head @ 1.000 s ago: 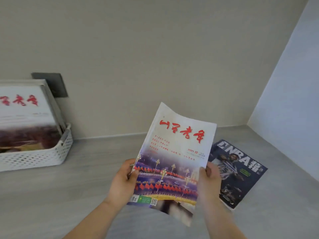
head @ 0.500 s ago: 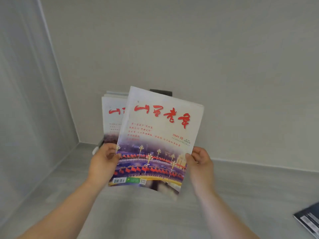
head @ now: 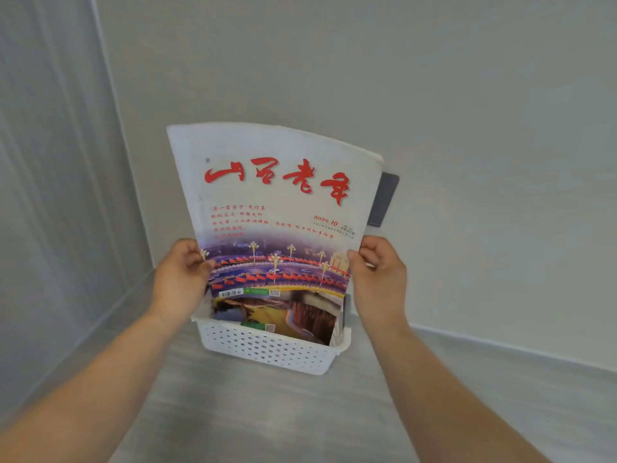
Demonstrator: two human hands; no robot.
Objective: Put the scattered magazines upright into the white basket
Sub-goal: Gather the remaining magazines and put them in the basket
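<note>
A white magazine with red characters [head: 277,208] stands upright in front of me, its lower edge just above the white perforated basket [head: 267,350]. My left hand [head: 180,279] pinches its left edge and my right hand [head: 379,275] pinches its right edge. Another magazine [head: 287,315] stands in the basket, mostly hidden behind the held one.
The basket sits on a grey counter [head: 300,412] against the back wall, near the left corner. A dark wall plate [head: 384,198] shows behind the magazine's right edge. A side wall [head: 50,195] rises close on the left.
The held magazine has travelled left and forward to the basket and now stands upright just over it. The view has turned left, so the dark magazine on the right has left the frame.
</note>
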